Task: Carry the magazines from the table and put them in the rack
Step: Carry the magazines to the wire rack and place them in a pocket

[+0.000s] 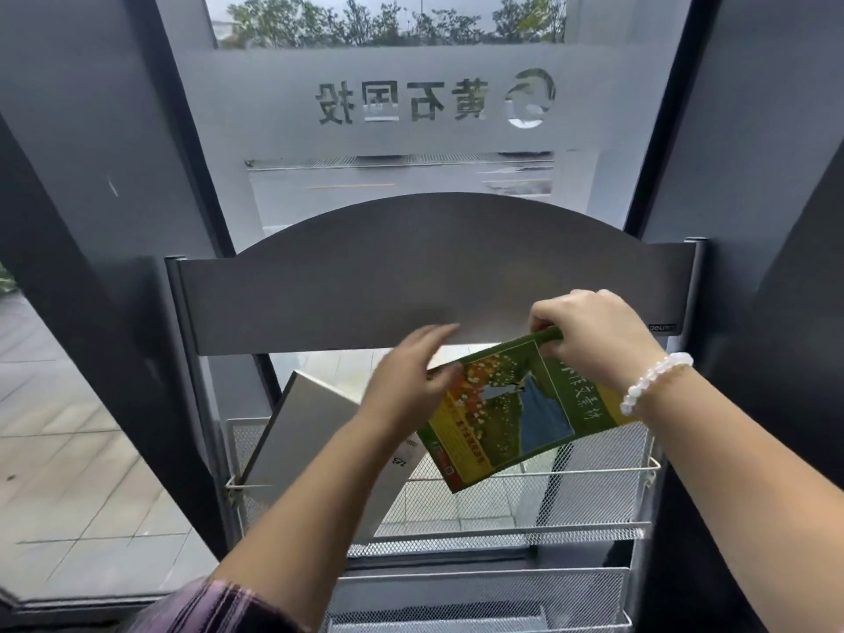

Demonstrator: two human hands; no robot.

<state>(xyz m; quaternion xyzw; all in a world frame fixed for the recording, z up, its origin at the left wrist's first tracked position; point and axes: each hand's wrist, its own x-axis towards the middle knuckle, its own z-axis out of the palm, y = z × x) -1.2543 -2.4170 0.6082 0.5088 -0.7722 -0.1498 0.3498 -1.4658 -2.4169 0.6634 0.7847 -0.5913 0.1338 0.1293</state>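
A grey metal magazine rack (434,285) with mesh shelves stands before a glass wall. A green and yellow magazine (507,413) is held tilted above the top mesh shelf (593,491). My right hand (593,335) pinches its upper corner. My left hand (411,386) grips its left edge, blurred. A grey-white magazine (301,440) leans tilted in the left part of the same shelf, partly hidden by my left forearm.
Lower mesh shelves (479,587) sit under the top one. Dark window frames (114,221) flank the rack on both sides. Frosted glass with lettering (411,102) is behind it. A tiled pavement (68,450) shows through the left pane.
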